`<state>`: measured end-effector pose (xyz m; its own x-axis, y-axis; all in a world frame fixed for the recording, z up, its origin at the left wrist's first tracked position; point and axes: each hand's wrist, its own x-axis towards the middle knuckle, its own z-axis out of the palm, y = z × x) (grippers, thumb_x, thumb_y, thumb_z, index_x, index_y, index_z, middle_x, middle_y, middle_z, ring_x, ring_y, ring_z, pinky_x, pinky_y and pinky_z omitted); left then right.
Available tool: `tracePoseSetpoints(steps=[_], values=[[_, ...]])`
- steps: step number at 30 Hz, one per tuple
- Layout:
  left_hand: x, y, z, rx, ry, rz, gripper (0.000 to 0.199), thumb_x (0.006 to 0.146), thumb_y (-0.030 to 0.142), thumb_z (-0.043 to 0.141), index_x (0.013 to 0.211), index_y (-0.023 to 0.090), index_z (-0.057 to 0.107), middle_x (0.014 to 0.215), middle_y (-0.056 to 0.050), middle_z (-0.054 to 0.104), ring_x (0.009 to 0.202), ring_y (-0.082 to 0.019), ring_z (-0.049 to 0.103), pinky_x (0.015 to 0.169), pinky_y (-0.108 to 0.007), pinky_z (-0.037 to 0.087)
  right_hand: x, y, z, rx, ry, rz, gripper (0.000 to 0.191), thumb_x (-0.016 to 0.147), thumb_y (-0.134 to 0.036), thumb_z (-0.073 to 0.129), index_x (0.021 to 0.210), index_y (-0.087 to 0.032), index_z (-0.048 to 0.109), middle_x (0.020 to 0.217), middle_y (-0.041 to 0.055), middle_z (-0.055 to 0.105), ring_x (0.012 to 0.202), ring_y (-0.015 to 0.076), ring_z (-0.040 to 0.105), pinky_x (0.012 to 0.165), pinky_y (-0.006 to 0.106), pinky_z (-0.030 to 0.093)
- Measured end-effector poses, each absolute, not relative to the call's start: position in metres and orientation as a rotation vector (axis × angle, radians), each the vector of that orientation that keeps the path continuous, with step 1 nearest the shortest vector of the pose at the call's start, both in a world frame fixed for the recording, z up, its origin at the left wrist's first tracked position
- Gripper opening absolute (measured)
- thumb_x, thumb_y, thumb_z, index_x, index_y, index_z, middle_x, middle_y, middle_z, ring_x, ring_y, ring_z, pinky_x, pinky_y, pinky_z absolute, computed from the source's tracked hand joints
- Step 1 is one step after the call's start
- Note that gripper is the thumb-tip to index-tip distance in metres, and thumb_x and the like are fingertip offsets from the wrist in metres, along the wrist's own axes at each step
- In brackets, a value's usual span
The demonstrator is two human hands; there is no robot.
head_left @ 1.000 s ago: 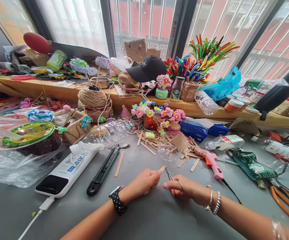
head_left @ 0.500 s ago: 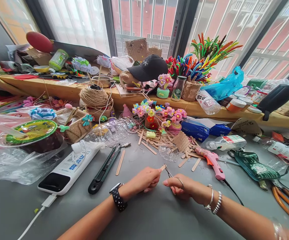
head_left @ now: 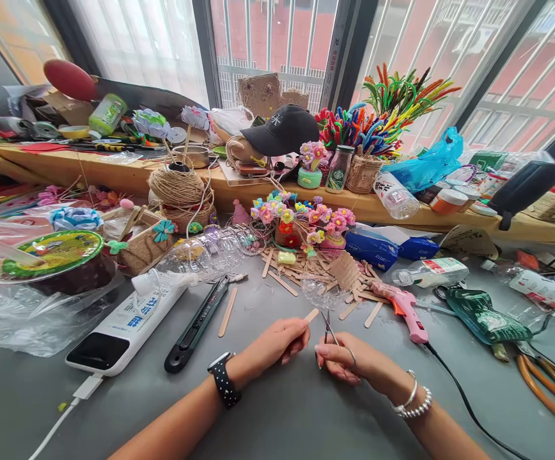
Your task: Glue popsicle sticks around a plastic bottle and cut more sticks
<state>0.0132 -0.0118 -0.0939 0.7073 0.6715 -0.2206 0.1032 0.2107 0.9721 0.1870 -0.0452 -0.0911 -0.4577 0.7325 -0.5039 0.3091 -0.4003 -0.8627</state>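
My left hand (head_left: 282,340) pinches a wooden craft stick (head_left: 311,315), whose rounded tip pokes out past the fingers toward the right. In my right hand (head_left: 349,359) is a small pair of metal scissors (head_left: 328,327), with thumb and fingers in the handle loops. Their blades point up and away from me, slightly parted, just right of the stick and apart from it. Most of the stick is hidden inside my left hand. Beyond both hands lies a loose pile of craft sticks (head_left: 301,273), and one single stick (head_left: 227,312) rests to the left.
A green-black utility knife (head_left: 195,326) and a white power bank (head_left: 124,322) lie at left. On the right are a pink glue gun (head_left: 409,313) with its cord, a plastic bottle (head_left: 428,273) and orange-handled scissors (head_left: 546,390). Crocheted flowers (head_left: 301,220) stand behind the stick pile.
The scissor blades, which were at the stick's tip, have come away to the right and parted. My left hand still holds the stick. The view has shifted slightly.
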Motion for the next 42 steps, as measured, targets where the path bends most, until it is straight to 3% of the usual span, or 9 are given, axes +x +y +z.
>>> tracePoseSetpoints(steps=[5,13,23,28,33,35,42], values=[[0.011,-0.013,-0.086,1.199,0.650,0.535,0.036,0.080,0.043,0.034,0.087,0.013,0.052,0.055,0.006,0.040,0.040,-0.003,0.028,0.041,-0.018,0.021,0.191,-0.053,-0.092,-1.284,-1.486,1.877,0.034,0.071,-0.049,0.047,0.074,-0.015,0.047,0.043,-0.0080,0.040,0.034,0.0023,0.031,0.034,0.015,0.019],[0.009,-0.012,-0.086,1.177,0.602,0.521,0.041,0.079,0.036,0.044,0.116,0.018,0.041,0.069,0.001,0.050,0.046,-0.004,0.034,0.047,-0.019,0.025,0.188,-0.053,-0.097,-1.265,-1.522,1.860,0.032,0.069,-0.047,0.051,0.071,-0.016,0.043,0.044,-0.0081,0.041,0.035,0.0033,0.036,0.035,0.015,0.025],[0.010,-0.011,-0.086,1.272,0.670,0.570,0.043,0.075,0.036,0.049,0.113,0.018,0.043,0.081,-0.002,0.056,0.048,-0.004,0.035,0.051,-0.019,0.031,0.189,-0.052,-0.098,-1.261,-1.433,1.821,0.036,0.068,-0.050,0.050,0.077,-0.017,0.042,0.044,-0.0084,0.042,0.034,0.0039,0.036,0.034,0.015,0.025],[0.011,-0.011,-0.088,1.387,0.778,0.580,0.034,0.078,0.043,0.041,0.086,0.013,0.056,0.080,-0.003,0.058,0.048,-0.005,0.039,0.052,-0.018,0.033,0.190,-0.052,-0.099,-1.208,-1.434,1.881,0.037,0.067,-0.048,0.054,0.083,-0.016,0.043,0.045,-0.0084,0.043,0.036,0.0040,0.037,0.036,0.015,0.027],[0.012,-0.013,-0.086,1.532,0.622,0.489,0.031,0.077,0.040,0.044,0.083,0.016,0.064,0.112,-0.008,0.047,0.065,-0.010,0.047,0.055,-0.019,0.038,0.188,-0.053,-0.096,-1.136,-1.476,1.871,0.034,0.067,-0.047,0.053,0.079,-0.015,0.047,0.048,-0.0077,0.041,0.038,0.0034,0.036,0.037,0.016,0.026],[0.011,-0.014,-0.085,1.517,0.539,0.440,0.031,0.078,0.038,0.043,0.086,0.017,0.064,0.110,-0.008,0.049,0.071,-0.013,0.049,0.056,-0.020,0.038,0.184,-0.055,-0.094,-1.064,-1.521,1.889,0.035,0.067,-0.048,0.053,0.079,-0.015,0.049,0.048,-0.0074,0.041,0.039,0.0036,0.036,0.038,0.016,0.026],[0.009,-0.014,-0.081,1.460,0.464,0.433,0.029,0.077,0.036,0.047,0.087,0.016,0.064,0.084,-0.005,0.055,0.063,-0.010,0.046,0.058,-0.020,0.037,0.177,-0.057,-0.091,-0.938,-1.560,1.910,0.039,0.065,-0.049,0.054,0.084,-0.015,0.052,0.056,-0.0064,0.040,0.043,0.0034,0.034,0.039,0.017,0.026]])
